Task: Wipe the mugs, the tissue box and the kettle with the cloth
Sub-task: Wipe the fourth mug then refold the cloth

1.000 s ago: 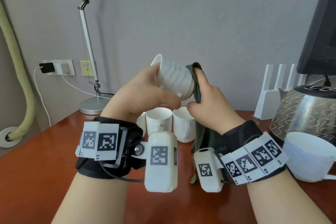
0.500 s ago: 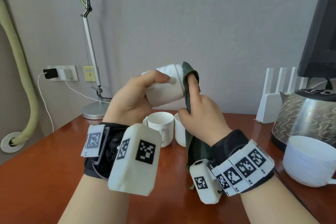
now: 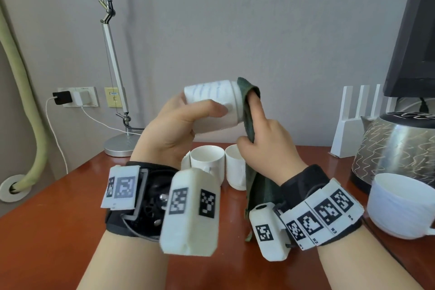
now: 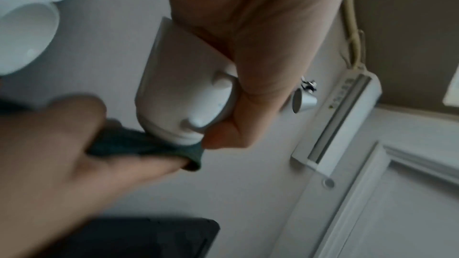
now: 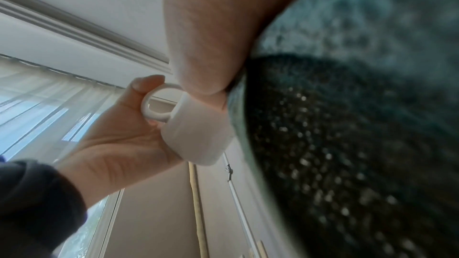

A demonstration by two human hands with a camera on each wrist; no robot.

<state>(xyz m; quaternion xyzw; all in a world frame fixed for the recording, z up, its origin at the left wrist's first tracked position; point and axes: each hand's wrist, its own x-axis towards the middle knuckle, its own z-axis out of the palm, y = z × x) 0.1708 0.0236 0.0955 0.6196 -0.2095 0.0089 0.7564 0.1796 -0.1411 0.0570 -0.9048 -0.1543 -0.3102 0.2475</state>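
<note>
My left hand (image 3: 181, 125) grips a white mug (image 3: 213, 99) on its side in the air, its base turned to the right. My right hand (image 3: 263, 139) holds a dark green cloth (image 3: 248, 110) and presses it flat against the mug's base. In the left wrist view my fingers wrap the mug (image 4: 183, 85) by its handle, with the cloth (image 4: 149, 144) under the base. In the right wrist view the mug's (image 5: 196, 134) handle ring shows beside the cloth (image 5: 347, 125). Two white mugs (image 3: 207, 162) stand on the table behind my hands. The patterned metal kettle (image 3: 395, 148) stands at the right.
A wide white cup (image 3: 400, 205) sits at the right in front of the kettle. A desk lamp base (image 3: 120, 146) stands at the back left of the wooden table (image 3: 58, 207). A white router (image 3: 357, 120) and a dark monitor (image 3: 416, 42) are at the back right.
My left hand has turned the mug from tilted to lying level, mouth to the left. The right hand with the cloth has moved up against the mug's base.
</note>
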